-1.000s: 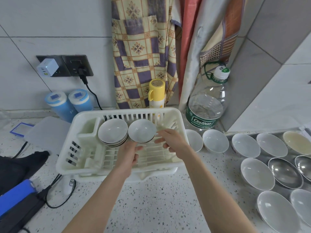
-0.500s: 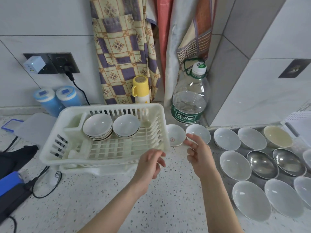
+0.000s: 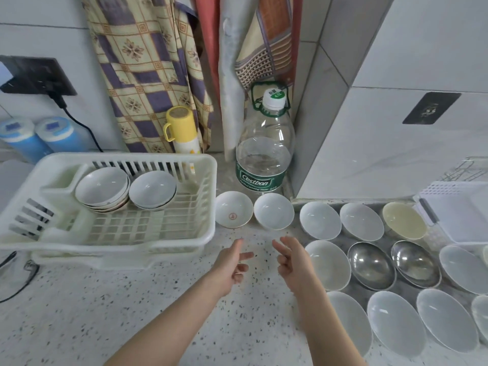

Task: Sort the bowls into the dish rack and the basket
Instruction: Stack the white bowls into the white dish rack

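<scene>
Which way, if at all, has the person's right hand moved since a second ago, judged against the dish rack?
Yes. The right hand has left the dish rack and now hovers to its right, near two small bowls on the counter.

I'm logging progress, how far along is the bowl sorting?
Early. Done: a stack of bowls and another bowl sit in the dish rack. In hand: nothing; left hand and right hand are empty. Left: many counter bowls, including two steel bowls.

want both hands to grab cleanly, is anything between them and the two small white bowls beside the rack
Nothing visible: bare speckled counter separates the left hand from the red-marked small white bowl, and the right hand from the plain small white bowl.
</scene>
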`<move>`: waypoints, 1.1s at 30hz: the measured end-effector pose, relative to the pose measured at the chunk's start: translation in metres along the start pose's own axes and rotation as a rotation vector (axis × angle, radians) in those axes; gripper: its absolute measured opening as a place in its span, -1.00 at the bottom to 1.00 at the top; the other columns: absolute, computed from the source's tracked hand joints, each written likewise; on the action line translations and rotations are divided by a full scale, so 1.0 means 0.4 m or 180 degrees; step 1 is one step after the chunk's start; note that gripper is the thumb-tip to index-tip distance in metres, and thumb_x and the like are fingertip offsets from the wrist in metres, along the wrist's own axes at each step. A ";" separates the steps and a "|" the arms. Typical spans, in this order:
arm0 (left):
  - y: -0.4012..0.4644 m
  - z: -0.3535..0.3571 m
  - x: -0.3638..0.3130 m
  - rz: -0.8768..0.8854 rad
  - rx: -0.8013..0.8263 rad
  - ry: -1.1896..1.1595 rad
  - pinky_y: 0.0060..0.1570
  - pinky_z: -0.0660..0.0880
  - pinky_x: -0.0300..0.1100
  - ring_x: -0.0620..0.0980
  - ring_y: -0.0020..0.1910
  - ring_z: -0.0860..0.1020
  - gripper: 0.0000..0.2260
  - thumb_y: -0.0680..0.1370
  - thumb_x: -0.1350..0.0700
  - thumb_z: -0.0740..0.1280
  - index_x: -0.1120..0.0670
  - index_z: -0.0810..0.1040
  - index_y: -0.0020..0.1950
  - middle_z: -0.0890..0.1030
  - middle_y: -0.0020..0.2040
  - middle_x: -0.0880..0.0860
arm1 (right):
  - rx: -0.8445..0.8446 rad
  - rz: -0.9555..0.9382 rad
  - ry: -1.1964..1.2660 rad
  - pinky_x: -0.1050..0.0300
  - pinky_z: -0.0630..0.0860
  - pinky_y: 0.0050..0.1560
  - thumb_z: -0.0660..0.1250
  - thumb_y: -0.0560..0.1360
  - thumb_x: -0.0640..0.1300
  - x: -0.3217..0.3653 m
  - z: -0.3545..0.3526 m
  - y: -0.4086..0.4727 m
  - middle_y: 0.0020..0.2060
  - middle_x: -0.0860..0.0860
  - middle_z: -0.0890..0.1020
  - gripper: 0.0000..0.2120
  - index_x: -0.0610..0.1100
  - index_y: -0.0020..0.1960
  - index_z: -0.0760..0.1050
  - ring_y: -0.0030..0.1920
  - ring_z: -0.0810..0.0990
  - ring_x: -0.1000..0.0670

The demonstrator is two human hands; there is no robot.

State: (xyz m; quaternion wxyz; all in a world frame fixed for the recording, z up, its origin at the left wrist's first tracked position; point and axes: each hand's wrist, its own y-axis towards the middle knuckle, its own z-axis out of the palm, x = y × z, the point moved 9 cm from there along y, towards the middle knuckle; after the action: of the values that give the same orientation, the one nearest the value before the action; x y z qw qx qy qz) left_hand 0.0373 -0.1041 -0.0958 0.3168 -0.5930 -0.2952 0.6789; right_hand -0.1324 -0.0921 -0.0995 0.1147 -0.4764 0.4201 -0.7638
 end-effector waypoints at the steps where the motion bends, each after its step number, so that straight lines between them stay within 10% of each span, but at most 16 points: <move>1: 0.017 -0.004 0.000 -0.0033 -0.0066 -0.0140 -0.56 0.15 -0.27 -0.07 -0.45 0.36 -0.83 0.64 -0.04 0.21 0.01 0.45 -0.05 0.67 0.07 0.10 | 0.0017 0.0064 -0.0021 0.29 0.19 -0.62 0.26 0.54 -0.12 -0.004 -0.004 0.010 -0.08 -0.08 0.69 -0.92 -0.11 0.00 0.44 -0.57 0.30 0.08; 33: 0.134 -0.042 -0.053 0.0440 -0.0721 -0.1055 -0.60 0.27 -0.32 -0.12 -0.53 0.31 -0.76 0.61 0.24 0.17 0.15 0.45 0.27 0.69 -0.10 0.25 | -0.0288 -0.0137 -0.0273 0.28 0.16 -0.62 0.16 0.51 -0.25 0.054 0.018 0.045 -0.26 -0.15 0.72 -0.82 -0.19 0.05 0.49 -0.57 0.20 0.10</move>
State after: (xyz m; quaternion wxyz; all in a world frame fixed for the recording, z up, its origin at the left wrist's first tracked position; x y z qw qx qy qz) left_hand 0.0515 -0.1540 -0.1264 0.1479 -0.5239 -0.3762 0.7498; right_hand -0.1417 -0.1195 -0.0978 0.0945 -0.5222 0.4386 -0.7253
